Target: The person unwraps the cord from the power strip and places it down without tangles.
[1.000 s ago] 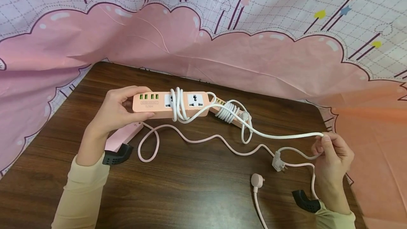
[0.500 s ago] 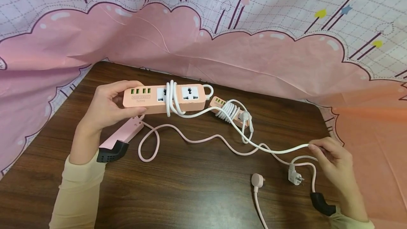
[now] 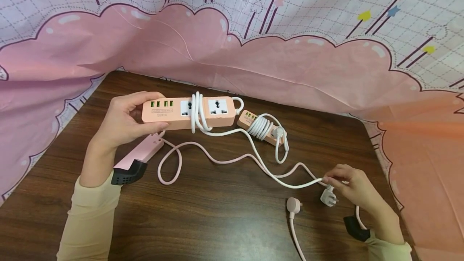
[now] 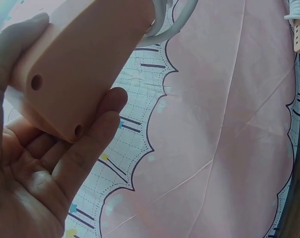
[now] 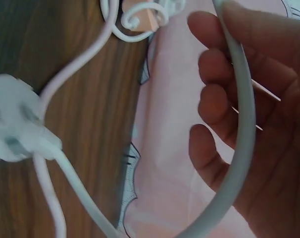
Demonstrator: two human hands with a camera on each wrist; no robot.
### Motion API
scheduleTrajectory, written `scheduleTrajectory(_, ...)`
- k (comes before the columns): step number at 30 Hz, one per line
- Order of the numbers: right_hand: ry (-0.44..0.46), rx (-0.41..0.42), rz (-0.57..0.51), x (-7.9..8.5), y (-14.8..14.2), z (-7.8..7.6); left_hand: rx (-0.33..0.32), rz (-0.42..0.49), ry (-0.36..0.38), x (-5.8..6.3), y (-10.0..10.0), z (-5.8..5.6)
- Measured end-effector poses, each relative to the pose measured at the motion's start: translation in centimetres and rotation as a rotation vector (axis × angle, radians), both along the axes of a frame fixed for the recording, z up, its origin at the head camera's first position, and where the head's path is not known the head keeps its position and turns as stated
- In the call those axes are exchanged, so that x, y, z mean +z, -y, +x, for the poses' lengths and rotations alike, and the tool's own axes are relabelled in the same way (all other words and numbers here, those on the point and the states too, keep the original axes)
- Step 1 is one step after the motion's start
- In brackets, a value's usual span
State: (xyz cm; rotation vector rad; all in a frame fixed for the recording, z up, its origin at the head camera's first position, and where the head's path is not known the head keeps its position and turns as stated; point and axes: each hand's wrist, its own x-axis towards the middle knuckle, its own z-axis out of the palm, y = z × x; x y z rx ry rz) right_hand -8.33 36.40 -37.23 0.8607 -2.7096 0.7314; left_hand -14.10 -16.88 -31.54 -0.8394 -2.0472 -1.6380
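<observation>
Left grip (image 3: 125, 118) holds peach power strip (image 3: 176, 112), right grip (image 3: 353, 184) pinches white cord (image 3: 296, 187)

The strip is up over the worktop (image 3: 203, 212), held by its left end. Its long side points right, from the left grip toward the other, well apart. The cord loops round its middle and sags between the grips.

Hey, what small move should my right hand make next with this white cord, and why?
Probably bring the white flexible cord once more around the peach rectangular power strip. It already circles the strip a few times, your left hand holds the strip's end, and your right hand pinches a loose length.
</observation>
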Motion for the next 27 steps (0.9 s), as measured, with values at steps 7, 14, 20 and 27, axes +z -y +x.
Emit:
scheduleTrajectory(7,0.248,0.15,-0.027,-1.4,0.9,0.5,0.014,-0.028,-0.002,0.0,-0.1,0.0)
scheduleTrajectory(14,0.607,0.247,0.028,-2.7,2.2,0.8,0.042,-0.064,-0.016,0.0,-0.3,0.0)
scheduleTrajectory(20,0.738,0.279,0.046,-3.2,3.2,0.9,0.029,-0.065,-0.023,0.0,-0.5,0.0)
scheduleTrajectory(27,0.815,0.239,0.117,-2.1,4.8,0.8,0.024,-0.079,-0.033,-0.1,-0.7,0.0)
